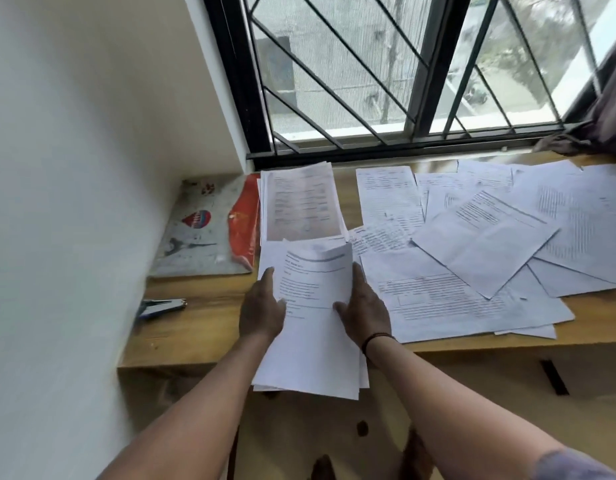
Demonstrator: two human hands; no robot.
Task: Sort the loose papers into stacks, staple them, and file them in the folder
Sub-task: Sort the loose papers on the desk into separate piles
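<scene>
1. A person is holding a sheaf of papers (313, 320) between both hands over the near edge of a wooden desk (202, 327), its long axis running from 6 toward 12 o'clock and its near end hanging past the desk edge.
2. The left hand (261, 310) is pressing flat against the sheaf's left edge, fingers straight and pointing toward 12 o'clock; the right hand (363, 310) is doing the same on the right edge, thumb resting on the top sheet.
3. Neither hand is curling round the sheets; both appear to be squaring the edges.
4. A finished-looking stack (299, 202) is lying just beyond the sheaf at 12 o'clock, while loose papers (490, 237) are spreading across the desk from 1 to 3 o'clock, nearer the right hand.
5. The stapler (163, 306) is lying at 9 o'clock, well apart from the sheaf and nearer the left hand, which is likely the one to fetch it.
6. The folder (209, 226) is lying at 10 o'clock against the wall (74, 168), just beside the stack.
</scene>
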